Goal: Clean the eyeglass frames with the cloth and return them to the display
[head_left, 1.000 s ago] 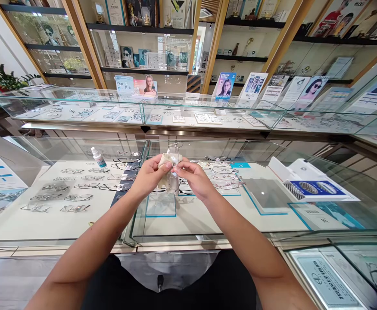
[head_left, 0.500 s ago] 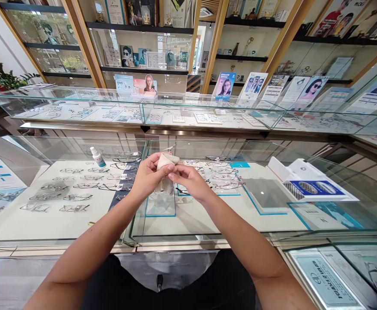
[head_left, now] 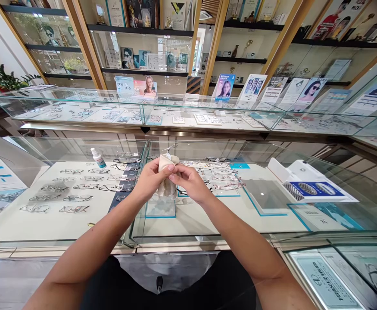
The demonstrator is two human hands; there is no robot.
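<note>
My left hand (head_left: pixel 150 180) is closed on a cream wiping cloth (head_left: pixel 166 161), its thumb pressed against the folded front. From the right, my right hand (head_left: pixel 191 182) meets it, fingers pinched together at the cloth's edge on a pair of eyeglasses (head_left: pixel 172 147). Only a thin part of the frame shows above the cloth; the lenses are mostly hidden by cloth and fingers. Both hands are held together over the glass display case (head_left: pixel 139 224), thumbs nearly touching.
A white spray bottle (head_left: pixel 98 158) stands on the counter at left, near rows of eyeglass frames (head_left: pixel 77 198). To the right are an open white box (head_left: pixel 317 185) with a blue panel and a grey tray (head_left: pixel 266 196). Another glass case (head_left: pixel 207 103) runs behind.
The cloth has shifted slightly between my fingers, and its folded top now stands more upright. More of its lower part hangs below my hands. Both hands stay in nearly the same place.
</note>
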